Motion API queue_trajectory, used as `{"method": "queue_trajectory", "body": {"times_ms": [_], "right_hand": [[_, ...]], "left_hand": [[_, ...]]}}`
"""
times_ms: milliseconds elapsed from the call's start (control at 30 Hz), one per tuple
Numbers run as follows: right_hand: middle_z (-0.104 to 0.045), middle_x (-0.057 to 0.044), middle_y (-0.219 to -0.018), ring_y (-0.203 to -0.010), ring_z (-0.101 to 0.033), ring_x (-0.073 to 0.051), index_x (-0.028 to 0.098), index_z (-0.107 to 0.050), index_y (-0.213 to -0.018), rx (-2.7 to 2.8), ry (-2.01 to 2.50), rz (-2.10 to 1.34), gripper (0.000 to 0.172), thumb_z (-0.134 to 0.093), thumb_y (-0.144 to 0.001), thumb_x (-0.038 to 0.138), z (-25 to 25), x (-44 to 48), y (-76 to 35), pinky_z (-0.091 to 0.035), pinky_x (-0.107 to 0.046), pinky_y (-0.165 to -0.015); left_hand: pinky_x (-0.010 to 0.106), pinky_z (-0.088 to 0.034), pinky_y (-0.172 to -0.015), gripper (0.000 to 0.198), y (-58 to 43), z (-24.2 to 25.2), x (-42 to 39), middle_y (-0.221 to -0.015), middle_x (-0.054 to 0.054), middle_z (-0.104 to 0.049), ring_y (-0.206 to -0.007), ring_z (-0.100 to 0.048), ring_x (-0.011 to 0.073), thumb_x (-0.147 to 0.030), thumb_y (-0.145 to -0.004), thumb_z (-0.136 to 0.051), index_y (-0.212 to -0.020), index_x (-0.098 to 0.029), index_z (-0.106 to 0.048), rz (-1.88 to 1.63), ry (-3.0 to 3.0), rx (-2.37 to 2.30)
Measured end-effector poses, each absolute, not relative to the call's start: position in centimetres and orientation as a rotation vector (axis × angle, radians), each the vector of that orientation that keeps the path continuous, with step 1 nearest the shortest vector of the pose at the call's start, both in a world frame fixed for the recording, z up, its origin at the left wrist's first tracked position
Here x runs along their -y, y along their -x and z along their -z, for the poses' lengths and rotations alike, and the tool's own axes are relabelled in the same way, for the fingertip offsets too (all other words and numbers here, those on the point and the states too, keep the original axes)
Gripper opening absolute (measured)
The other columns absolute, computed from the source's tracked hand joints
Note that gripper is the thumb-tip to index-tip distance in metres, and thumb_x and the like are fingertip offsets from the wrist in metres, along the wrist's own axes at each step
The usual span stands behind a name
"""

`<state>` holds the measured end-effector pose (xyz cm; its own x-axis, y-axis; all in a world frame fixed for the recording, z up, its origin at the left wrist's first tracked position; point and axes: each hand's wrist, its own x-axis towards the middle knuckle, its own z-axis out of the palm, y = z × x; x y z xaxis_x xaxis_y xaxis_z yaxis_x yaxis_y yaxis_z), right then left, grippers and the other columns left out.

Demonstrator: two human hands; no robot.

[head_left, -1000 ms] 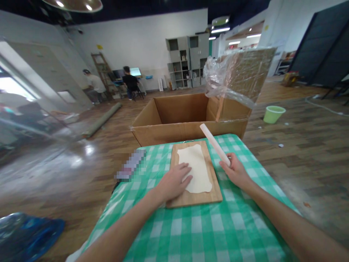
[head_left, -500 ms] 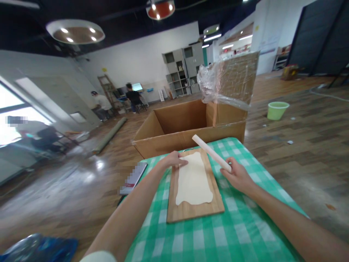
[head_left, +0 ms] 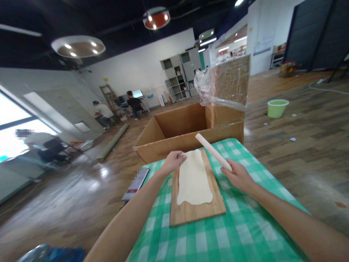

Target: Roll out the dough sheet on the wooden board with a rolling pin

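Note:
A pale, flat sheet of dough point(head_left: 195, 182) with a wavy near edge lies on a wooden board point(head_left: 197, 215). My left hand point(head_left: 173, 161) is at the sheet's far left corner, fingers closed in a pinch on its edge; the fingertips are partly hidden. To the right of the board, my right hand point(head_left: 239, 176) is wrapped round the near end of a white rolling pin point(head_left: 212, 151). The pin is held in the air, slanting away to the left, clear of the dough.
The board rests on a green checked tablecloth point(head_left: 191, 243). Beyond the table stands a large open cardboard box point(head_left: 174, 142). A tablet-like thing point(head_left: 137, 183) lies at the left edge. A green bucket point(head_left: 276, 109) is on the floor. Several people sit further off.
My left hand's fingers, stretched over the dough before, have drawn back and closed at its far left edge. The dough's far edge now reaches a little further. The rolling pin is still held up.

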<state>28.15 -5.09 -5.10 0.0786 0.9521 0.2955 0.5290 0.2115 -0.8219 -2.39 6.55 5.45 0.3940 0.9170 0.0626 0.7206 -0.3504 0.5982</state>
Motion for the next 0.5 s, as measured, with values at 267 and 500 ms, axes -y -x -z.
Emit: {"method": "queue_trajectory", "body": {"times_ms": [267, 500], "right_hand": [[-0.052, 0.005, -0.063, -0.060, -0.049, -0.016, 0.025, -0.053, -0.080, 1.444, 1.447, -0.515, 0.027, -0.058, -0.092, 0.048, 4.6, 5.6, -28.8, -0.033, -0.030, -0.057], [-0.055, 0.004, -0.065, -0.060, -0.049, -0.016, 0.024, -0.059, -0.085, 1.425, 1.455, -0.536, 0.028, -0.060, -0.092, 0.051, 4.8, 5.8, -29.3, -0.034, -0.030, -0.056]], "left_hand": [[0.030, -0.056, -0.086, 0.027, 1.0, -13.0, -0.4, -0.105, 0.006, -0.080, -0.097, -0.074, 0.0219, -0.036, -0.100, -0.060, -0.109, -0.017, -0.077, -1.026, -2.344, -1.068], [0.048, -0.047, -0.120, 0.033, 5.7, -6.0, 9.3, -0.124, 0.007, -0.078, -0.133, -0.066, 0.0240, -0.009, -0.095, -0.052, -0.114, -0.024, -0.074, -0.520, -2.674, -0.838]]}}
